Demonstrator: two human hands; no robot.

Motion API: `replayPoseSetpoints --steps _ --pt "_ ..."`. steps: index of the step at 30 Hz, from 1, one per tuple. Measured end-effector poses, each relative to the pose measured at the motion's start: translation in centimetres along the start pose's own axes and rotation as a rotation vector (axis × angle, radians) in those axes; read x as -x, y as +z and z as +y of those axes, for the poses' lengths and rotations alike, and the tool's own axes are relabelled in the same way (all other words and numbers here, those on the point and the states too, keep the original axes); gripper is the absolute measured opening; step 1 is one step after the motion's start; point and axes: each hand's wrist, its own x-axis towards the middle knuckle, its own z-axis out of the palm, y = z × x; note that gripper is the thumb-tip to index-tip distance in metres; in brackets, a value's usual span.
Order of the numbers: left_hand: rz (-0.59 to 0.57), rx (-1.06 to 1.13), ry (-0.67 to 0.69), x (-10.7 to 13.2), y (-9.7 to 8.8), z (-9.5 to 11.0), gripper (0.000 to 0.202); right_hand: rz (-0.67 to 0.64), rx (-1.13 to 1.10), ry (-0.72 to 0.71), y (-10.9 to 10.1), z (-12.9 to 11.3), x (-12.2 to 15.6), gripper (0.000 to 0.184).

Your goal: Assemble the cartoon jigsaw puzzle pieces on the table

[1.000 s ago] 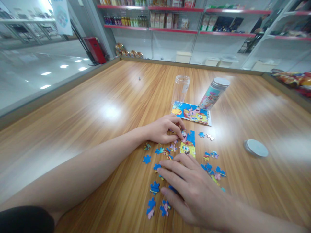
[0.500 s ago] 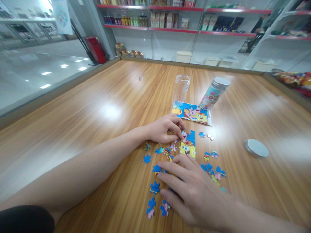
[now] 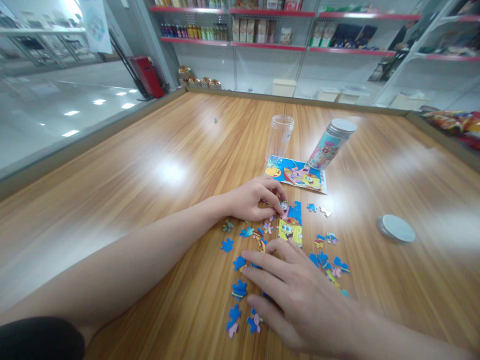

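My left hand (image 3: 252, 198) rests on the wooden table (image 3: 150, 165) with its fingers curled, the tips pressing on the upper left edge of a partly joined cartoon puzzle block (image 3: 290, 225). My right hand (image 3: 296, 295) lies flat with fingers spread over several loose blue puzzle pieces (image 3: 239, 289), its fingertips just below the joined block. More loose pieces (image 3: 330, 262) lie scattered to the right. A printed reference picture (image 3: 296, 175) lies beyond the block.
A clear lidless jar (image 3: 279, 136) and a printed tube with a grey lid (image 3: 330, 142) stand behind the picture. A loose grey lid (image 3: 396, 228) lies at the right. Shop shelves (image 3: 270, 30) line the back wall. Snack bags (image 3: 453, 122) sit at the far right edge.
My right hand has slid slightly left and toward the joined block over the loose pieces. My left hand has stayed in place.
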Motion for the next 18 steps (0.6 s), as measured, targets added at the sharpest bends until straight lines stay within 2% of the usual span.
replayPoseSetpoints --steps 11,14,18 --pt "-0.006 0.002 0.0 -0.1 -0.01 0.15 0.023 -0.007 0.004 -0.01 0.34 0.16 0.13 0.032" --pt "-0.012 0.006 -0.004 -0.09 -0.05 0.13 0.023 0.035 -0.003 -0.057 0.01 0.12 0.19 0.03" --pt "-0.017 0.007 -0.011 -0.09 -0.07 0.11 0.024 0.154 -0.051 -0.16 -0.47 0.09 0.3 0.026"
